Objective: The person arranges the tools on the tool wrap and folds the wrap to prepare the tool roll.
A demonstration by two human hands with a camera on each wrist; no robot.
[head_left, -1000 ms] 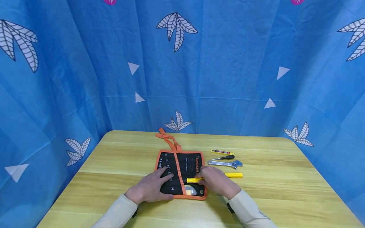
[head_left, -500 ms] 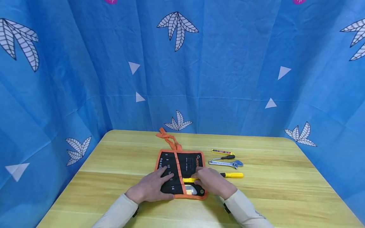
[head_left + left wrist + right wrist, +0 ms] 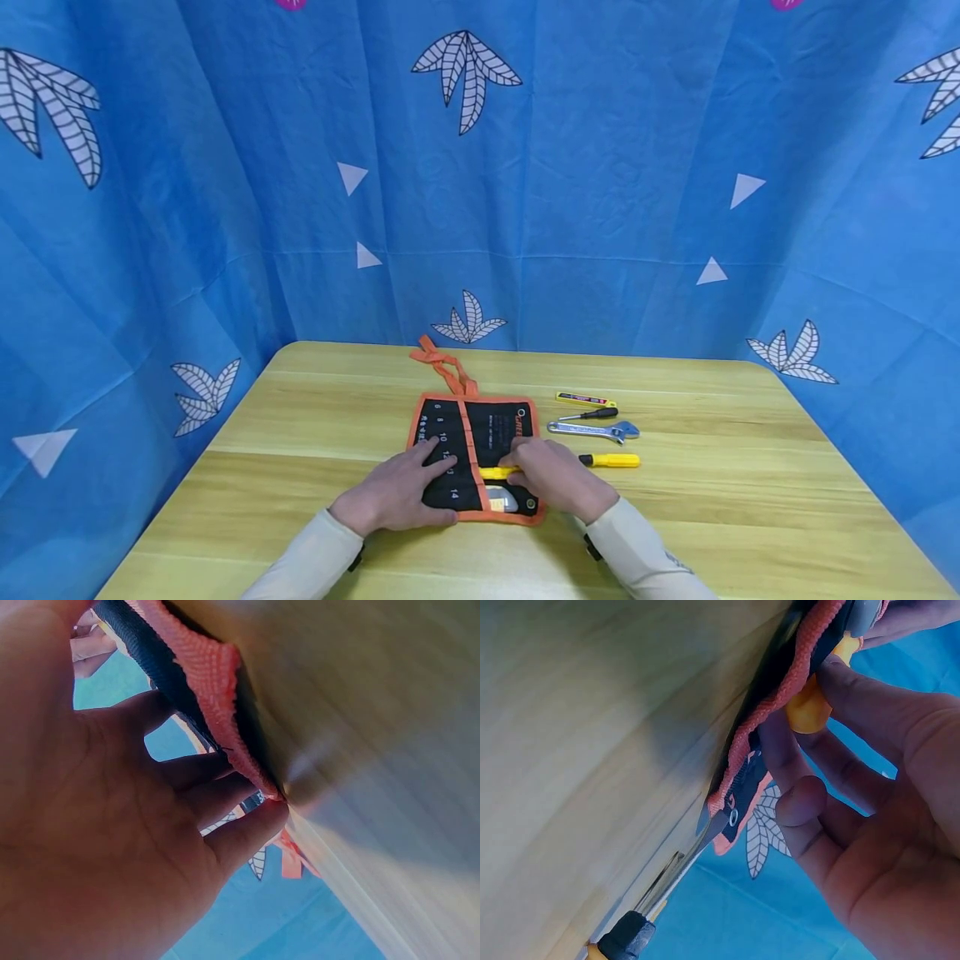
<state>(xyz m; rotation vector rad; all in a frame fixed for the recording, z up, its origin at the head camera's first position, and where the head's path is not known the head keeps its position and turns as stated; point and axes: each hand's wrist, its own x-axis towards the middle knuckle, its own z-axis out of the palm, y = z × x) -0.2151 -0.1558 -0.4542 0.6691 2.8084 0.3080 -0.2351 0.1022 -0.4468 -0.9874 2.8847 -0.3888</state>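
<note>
Looking down at the desk (image 3: 315, 433), we see a black tool roll (image 3: 475, 454) with orange trim lying open near the middle, its orange tie straps (image 3: 442, 368) trailing toward the far edge. Our left hand (image 3: 397, 492) lies flat on the left half of the roll, fingers spread and straight over the printed size numbers, pressing the fabric down; the left wrist view shows those fingers (image 3: 225, 840) against the roll's orange edge (image 3: 217, 682). Our right hand (image 3: 558, 479) rests on the right half, its fingers curled and pinching a yellow-handled tool (image 3: 498, 472) that lies crosswise on the roll, pointing left; the right wrist view shows the yellow handle (image 3: 810, 709) held between thumb and fingers just at the roll's border. To the right of the roll, apart from it, lie a second yellow-handled tool (image 3: 611, 460) nearest us, then a silver adjustable wrench (image 3: 592, 430), a small black-handled screwdriver (image 3: 588, 414), and a yellow utility knife (image 3: 585, 399) farthest. A blue patterned cloth (image 3: 600, 167) hangs behind the desk and at both sides.
</note>
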